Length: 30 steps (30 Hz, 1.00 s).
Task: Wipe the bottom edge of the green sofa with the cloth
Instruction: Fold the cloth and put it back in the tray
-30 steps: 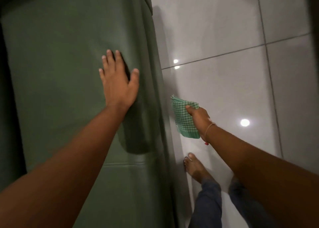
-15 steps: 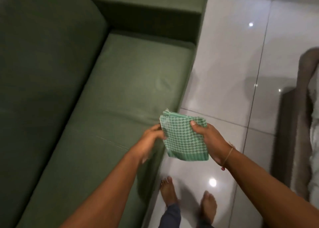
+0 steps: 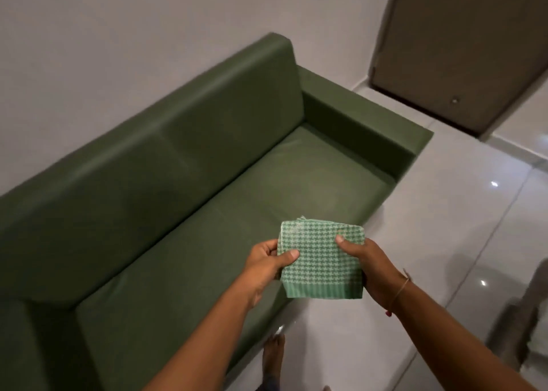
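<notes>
Left hand (image 3: 264, 264) now clamped on the near-left corner of the cloth (image 3: 321, 261), thumb on top, fingers curled beneath — a second ago planted flat on the sofa seat, half a second ago only reaching in. Right hand (image 3: 366, 264) gripping the opposite side the same way, thumb pressed on the checked face, a thin band at the wrist. Folded into a thick square and held level between both, well above the seat cushion and just past its front edge. Raised well up from the low stoop of a second ago: whole green sofa (image 3: 184, 183) in sight, backrest against the wall, far armrest near a brown door (image 3: 462, 50), glossy tiled floor (image 3: 444, 227) to the right, one bare foot (image 3: 272, 358) below (bottom edge of the sofa itself hidden under the seat's overhang from here). Away from the base, then, and nowhere touching it — reads as a pause to refold or turn the cloth, or the wiping pass finished. Cannot tell which from this view alone.
</notes>
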Motion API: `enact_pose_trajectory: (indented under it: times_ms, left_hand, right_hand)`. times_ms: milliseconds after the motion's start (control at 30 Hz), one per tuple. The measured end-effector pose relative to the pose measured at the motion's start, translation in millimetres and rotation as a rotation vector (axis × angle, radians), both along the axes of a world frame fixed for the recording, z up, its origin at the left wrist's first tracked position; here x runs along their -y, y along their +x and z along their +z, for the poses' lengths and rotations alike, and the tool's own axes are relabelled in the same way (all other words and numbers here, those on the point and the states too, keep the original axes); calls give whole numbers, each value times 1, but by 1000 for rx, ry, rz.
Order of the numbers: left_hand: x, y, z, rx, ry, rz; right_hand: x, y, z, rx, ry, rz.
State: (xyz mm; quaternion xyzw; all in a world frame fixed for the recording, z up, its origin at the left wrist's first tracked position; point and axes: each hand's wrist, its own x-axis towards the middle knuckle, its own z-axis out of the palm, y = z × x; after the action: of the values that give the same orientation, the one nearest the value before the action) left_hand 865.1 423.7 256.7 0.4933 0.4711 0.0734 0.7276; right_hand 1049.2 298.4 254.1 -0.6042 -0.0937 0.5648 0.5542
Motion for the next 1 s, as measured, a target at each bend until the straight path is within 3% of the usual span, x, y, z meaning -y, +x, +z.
enact_pose_trajectory:
  times_ms: [367, 667, 1000]
  left_hand:
    - [40, -159, 91, 99, 138, 677]
    - [130, -406, 90, 117, 223, 1297]
    - [316, -625, 40, 119, 71, 1914]
  right_hand:
    - [-66, -128, 88, 295, 182, 429]
    - [-88, -402, 105, 334, 277, 896]
    - [21, -697, 49, 547, 377, 1332]
